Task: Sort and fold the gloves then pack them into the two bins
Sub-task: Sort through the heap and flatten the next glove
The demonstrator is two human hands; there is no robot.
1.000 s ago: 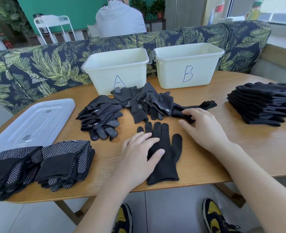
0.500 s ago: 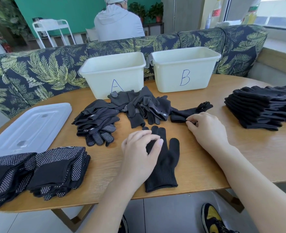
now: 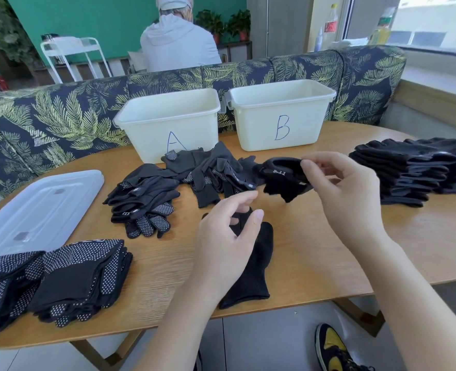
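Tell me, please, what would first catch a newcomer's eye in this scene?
Probably the right hand, pinching a black glove lifted above the wooden table, while the left hand hovers over a plain black glove lying flat at the near edge. Behind them stand two white bins, bin A and bin B.

You had a black glove (image 3: 284, 180) lifted mid-frame, another glove flat (image 3: 251, 274) below; bins A (image 3: 168, 124) and B (image 3: 280, 113) stood behind.
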